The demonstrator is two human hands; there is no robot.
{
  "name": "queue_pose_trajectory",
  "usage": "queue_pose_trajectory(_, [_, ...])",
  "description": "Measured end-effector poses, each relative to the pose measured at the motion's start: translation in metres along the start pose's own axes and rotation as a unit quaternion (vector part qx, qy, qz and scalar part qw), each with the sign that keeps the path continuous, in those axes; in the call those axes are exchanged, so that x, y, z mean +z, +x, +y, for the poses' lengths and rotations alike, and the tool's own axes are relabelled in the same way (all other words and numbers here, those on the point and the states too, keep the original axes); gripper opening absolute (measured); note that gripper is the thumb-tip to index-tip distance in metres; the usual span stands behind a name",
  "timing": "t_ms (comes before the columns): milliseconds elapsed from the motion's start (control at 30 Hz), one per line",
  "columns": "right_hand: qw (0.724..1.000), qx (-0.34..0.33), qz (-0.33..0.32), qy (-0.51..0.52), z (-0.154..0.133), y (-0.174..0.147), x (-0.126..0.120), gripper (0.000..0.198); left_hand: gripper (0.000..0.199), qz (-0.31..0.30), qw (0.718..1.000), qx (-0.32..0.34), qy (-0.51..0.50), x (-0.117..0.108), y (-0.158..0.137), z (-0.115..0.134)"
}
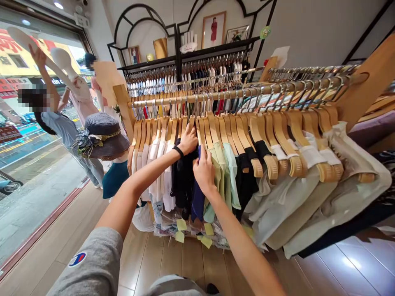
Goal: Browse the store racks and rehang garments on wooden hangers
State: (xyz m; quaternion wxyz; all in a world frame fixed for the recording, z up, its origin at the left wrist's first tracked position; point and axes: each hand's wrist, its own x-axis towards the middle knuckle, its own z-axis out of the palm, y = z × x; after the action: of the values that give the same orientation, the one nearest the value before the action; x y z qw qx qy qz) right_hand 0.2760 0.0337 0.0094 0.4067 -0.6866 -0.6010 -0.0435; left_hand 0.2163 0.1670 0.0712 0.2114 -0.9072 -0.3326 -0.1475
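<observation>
My left hand [189,139], with a black band at the wrist, reaches in among the hanging clothes and has its fingers closed around the top of a wooden hanger [191,120]. Black garments [182,181] hang just below and to its left. Lower and slightly to the right, my right hand [204,169] is closed at the shoulder of a navy blue garment [198,202], its fingertips partly hidden against the cloth. Light green garments [219,162] hang right beside that hand.
The wooden rail [216,96] carries several hangers, with white shirts [154,164] at left and pale trousers [277,213] at right. A dark hat [103,133] stands at the rail's left end. A person [66,107] is by mannequins near the window. Yellow notes [208,229] show below.
</observation>
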Motion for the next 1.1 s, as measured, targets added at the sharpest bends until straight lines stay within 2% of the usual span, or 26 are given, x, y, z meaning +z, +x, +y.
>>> queue_pose_trajectory(133, [1.0, 0.015, -0.003, -0.007, 0.001, 0.002, -0.002, 0.058, 0.027, -0.013, 1.0, -0.003, 0.018, -0.02, 0.001, -0.011])
queue_pose_trajectory(233, [1.0, 0.014, -0.003, -0.008, 0.003, 0.002, 0.0, 0.057, 0.03, 0.039, 0.999, -0.005, 0.009, -0.041, 0.013, -0.018])
queue_pose_trajectory(300, [1.0, 0.0, 0.01, 0.001, 0.005, 0.002, 0.003, 0.058, 0.029, 0.105, 0.992, -0.074, -0.016, -0.055, 0.024, -0.023])
queue_pose_trajectory(367, [1.0, -0.008, 0.021, 0.012, 0.006, 0.002, 0.005, 0.058, 0.027, 0.15, 0.971, -0.176, -0.062, -0.065, 0.035, -0.028])
queue_pose_trajectory(400, [1.0, -0.005, 0.018, 0.014, 0.006, 0.001, 0.005, 0.058, 0.025, 0.154, 0.96, -0.216, -0.088, -0.069, 0.041, -0.032])
queue_pose_trajectory(467, [1.0, 0.009, 0.001, 0.014, 0.004, 0.001, 0.004, 0.059, 0.02, 0.139, 0.948, -0.253, -0.133, -0.075, 0.051, -0.039])
queue_pose_trajectory(667, [0.999, 0.015, -0.033, 0.013, -0.003, 0.001, -0.002, 0.06, 0.009, 0.095, 0.944, -0.247, -0.197, -0.084, 0.066, -0.061])
queue_pose_trajectory(800, [1.0, 0.007, -0.027, 0.003, -0.004, 0.001, 0.0, 0.059, 0.014, 0.089, 0.941, -0.229, -0.234, -0.091, 0.07, -0.067])
queue_pose_trajectory(933, [1.0, -0.002, -0.012, 0.009, -0.002, 0.002, 0.003, 0.058, 0.016, 0.104, 0.926, -0.23, -0.28, -0.097, 0.066, -0.073])
queue_pose_trajectory(1100, [1.0, -0.005, -0.002, 0.021, -0.004, 0.003, 0.007, 0.058, 0.022, 0.098, 0.927, -0.24, -0.272, -0.099, 0.061, -0.08])
